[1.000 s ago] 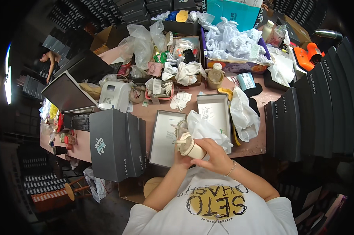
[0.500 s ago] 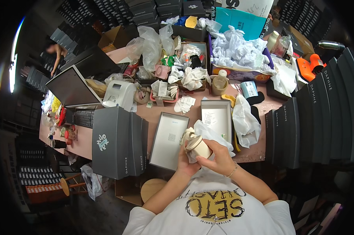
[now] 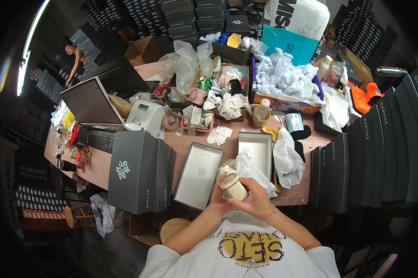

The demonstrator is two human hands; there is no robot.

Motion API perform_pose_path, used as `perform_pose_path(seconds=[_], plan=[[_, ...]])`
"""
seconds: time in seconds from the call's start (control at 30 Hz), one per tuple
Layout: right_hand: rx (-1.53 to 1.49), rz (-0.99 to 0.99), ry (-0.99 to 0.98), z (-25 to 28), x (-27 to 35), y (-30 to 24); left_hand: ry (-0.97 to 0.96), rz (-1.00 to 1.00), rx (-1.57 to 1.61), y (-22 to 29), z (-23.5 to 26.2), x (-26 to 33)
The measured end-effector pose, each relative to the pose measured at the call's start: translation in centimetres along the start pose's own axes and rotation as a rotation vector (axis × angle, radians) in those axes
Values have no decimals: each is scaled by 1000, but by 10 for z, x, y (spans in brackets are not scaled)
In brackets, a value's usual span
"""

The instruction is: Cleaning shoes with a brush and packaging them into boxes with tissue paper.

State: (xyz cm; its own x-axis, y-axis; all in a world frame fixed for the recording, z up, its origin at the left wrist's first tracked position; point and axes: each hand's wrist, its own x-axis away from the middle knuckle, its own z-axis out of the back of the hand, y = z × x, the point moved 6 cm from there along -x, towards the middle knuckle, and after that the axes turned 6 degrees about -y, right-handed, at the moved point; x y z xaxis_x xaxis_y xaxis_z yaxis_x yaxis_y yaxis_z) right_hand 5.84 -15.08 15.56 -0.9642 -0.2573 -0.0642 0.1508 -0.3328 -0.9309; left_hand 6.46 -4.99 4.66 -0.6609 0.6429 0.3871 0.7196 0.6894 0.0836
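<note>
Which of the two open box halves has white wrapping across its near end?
The right-hand box half, up and right of the cream shoe: white wrapping covers its near end, while the left-hand box half shows none.

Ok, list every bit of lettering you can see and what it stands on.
I won't copy the wording.
White shirt: large dark lettering, upside down.
Left dark grey box: white and pale-blue lettering.
Right dark grey boxes: white lettering.
White package, top: big black lettering.
Teal panel: small dark print.
Paper tags: too small to read.
Cream shoe: no lettering visible.
</note>
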Motion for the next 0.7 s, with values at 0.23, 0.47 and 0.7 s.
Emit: perform_pose_path(seconds=[0.23,0.47,0.7], plan=[[-50,-34,-28,-6,1,3,-122,-36,-40,-1,-2,-2],[-201,-147,-163,-7,-4,15,24,3,137,-8,-1,5],[-261,-87,-86,-7,6,25,117,13,108,-10,9,8]])
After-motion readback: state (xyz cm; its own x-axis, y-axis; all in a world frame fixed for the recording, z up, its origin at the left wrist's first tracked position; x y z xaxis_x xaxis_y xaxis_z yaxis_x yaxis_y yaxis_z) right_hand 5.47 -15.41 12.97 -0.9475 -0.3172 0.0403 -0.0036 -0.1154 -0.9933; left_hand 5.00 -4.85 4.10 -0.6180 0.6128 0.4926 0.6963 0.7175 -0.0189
